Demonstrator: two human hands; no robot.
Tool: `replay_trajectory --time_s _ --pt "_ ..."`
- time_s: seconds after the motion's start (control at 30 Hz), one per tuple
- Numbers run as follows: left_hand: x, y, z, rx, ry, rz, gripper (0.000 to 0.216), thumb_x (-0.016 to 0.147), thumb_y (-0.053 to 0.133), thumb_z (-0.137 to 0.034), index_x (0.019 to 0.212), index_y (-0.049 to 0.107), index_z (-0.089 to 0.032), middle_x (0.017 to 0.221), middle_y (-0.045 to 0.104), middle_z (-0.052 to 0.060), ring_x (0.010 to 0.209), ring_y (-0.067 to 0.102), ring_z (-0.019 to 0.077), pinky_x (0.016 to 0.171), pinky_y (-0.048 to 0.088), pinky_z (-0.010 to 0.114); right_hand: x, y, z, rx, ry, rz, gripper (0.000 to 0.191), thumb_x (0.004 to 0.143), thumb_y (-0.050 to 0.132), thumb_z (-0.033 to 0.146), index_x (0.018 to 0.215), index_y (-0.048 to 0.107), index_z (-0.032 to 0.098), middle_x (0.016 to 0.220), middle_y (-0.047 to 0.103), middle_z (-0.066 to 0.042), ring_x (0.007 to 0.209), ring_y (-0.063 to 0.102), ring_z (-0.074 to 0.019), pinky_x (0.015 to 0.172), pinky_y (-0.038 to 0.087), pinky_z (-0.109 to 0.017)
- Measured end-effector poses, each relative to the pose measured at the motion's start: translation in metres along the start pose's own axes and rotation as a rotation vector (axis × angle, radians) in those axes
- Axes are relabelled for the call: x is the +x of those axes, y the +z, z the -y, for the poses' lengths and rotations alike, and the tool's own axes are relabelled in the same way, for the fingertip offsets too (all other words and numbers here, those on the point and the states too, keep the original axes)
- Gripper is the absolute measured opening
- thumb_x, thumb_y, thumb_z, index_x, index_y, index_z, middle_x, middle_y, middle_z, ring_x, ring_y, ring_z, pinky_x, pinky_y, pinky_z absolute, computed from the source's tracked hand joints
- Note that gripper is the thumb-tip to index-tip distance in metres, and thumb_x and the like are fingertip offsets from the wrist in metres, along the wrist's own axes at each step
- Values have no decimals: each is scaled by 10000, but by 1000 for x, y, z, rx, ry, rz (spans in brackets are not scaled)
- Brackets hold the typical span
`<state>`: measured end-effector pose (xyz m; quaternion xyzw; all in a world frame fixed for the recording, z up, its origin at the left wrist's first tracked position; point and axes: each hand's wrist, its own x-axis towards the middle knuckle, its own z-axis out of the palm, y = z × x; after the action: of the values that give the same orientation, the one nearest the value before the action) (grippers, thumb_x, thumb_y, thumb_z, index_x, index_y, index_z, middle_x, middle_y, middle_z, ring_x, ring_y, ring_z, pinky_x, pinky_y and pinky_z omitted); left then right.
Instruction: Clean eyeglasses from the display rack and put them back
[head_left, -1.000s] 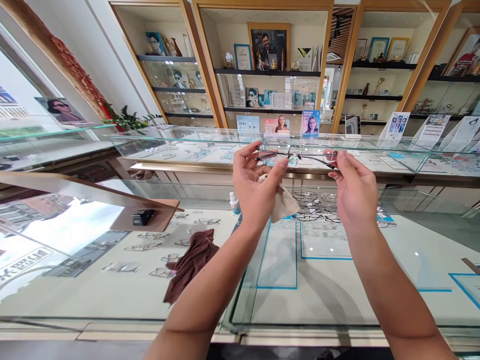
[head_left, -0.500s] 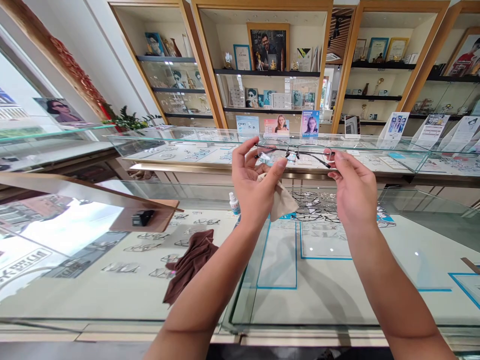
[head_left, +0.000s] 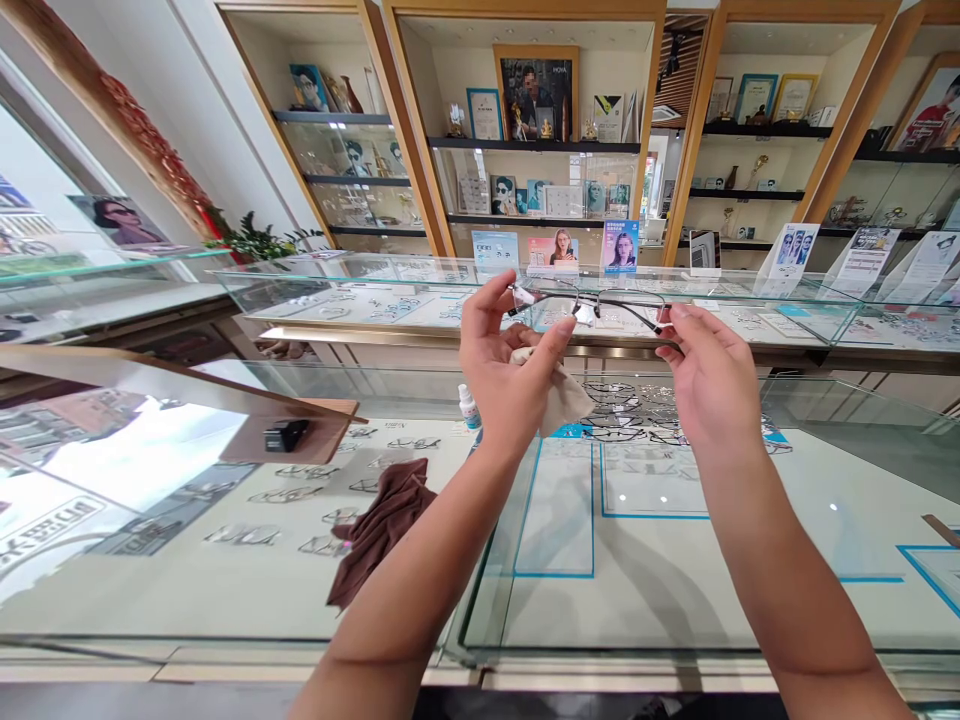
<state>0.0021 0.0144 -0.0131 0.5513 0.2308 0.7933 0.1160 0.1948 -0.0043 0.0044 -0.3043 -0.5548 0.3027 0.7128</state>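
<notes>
Thin dark-rimmed eyeglasses (head_left: 589, 302) are held up above the glass counter, spanning the gap between my two hands. My left hand (head_left: 504, 375) grips their left end with finger and thumb, and a beige cloth (head_left: 568, 403) hangs from its palm. At the other end, the fingertips of my right hand (head_left: 716, 380) pinch the right side near the hinge. Both temples of the glasses look unfolded. Past my left wrist a small white spray bottle (head_left: 468, 408) stands upright. A dark brown cloth (head_left: 386, 520) lies crumpled beside my left forearm.
Several eyeglass frames (head_left: 615, 400) lie beneath and behind my hands, and more frames (head_left: 285, 493) are spread on the left. A tilted mirror panel (head_left: 172, 400) stands at left. Another glass display case (head_left: 360, 305) runs across, with wooden shelves (head_left: 409, 120) behind it.
The eyeglasses have tilted slightly, so their temples show at a different angle. My right hand has shifted a little to the right, while my left hand has barely moved.
</notes>
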Motion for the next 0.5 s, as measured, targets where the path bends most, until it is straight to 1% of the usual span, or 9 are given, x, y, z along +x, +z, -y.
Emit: replay_trajectory --time_s 0.1,0.2,0.27,0.33,0.37,0.43,0.5 --pt "1 1 1 -88 -164 35 621 781 922 -492 1311 671 -288 1283 674 84 1195 668 227 888 587 292 -1 -2 -1 -57 -108 50 312 967 660 565 1020 772 279 1134 774 -50 1063 718 -242 816 599 -393" --pt "2 3 1 -191 -342 63 610 762 931 -495 1281 694 -278 1182 715 72 1091 706 196 885 583 289 -2 -2 -2 -147 -226 90 262 1021 574 470 1082 760 296 1170 758 -49 1127 701 -253 873 602 -420" --pt "2 4 -2 -218 -400 70 623 741 944 -473 1276 695 -272 1146 726 70 1057 713 190 879 579 290 -2 1 -3 -209 -264 104 208 1001 612 399 1121 758 311 1195 745 -37 1129 690 -244 899 601 -421" --pt "2 5 -8 -225 -440 69 633 716 957 -445 1262 696 -257 1125 733 69 1023 715 186 856 573 287 0 3 -4 -262 -266 144 209 968 675 369 1150 764 316 1229 730 -35 1127 684 -238 912 601 -417" --pt "2 5 -11 -232 -468 69 630 705 961 -436 1247 700 -250 1102 736 63 979 713 176 825 566 280 1 4 -4 -283 -269 175 224 959 697 374 1164 768 316 1244 725 -40 1139 681 -240 920 601 -419" --pt "2 6 -19 -262 -557 90 591 699 952 -441 1199 713 -233 1023 736 39 820 681 131 722 534 250 4 5 -5 -307 -300 235 265 968 705 423 1204 769 321 1264 718 -50 1191 670 -254 955 596 -437" --pt "4 6 -26 -324 -705 162 534 711 927 -466 1137 726 -212 912 713 8 641 582 73 595 465 218 5 4 -4 -319 -365 274 323 983 689 496 1257 759 340 1286 710 -53 1249 652 -271 995 586 -466"
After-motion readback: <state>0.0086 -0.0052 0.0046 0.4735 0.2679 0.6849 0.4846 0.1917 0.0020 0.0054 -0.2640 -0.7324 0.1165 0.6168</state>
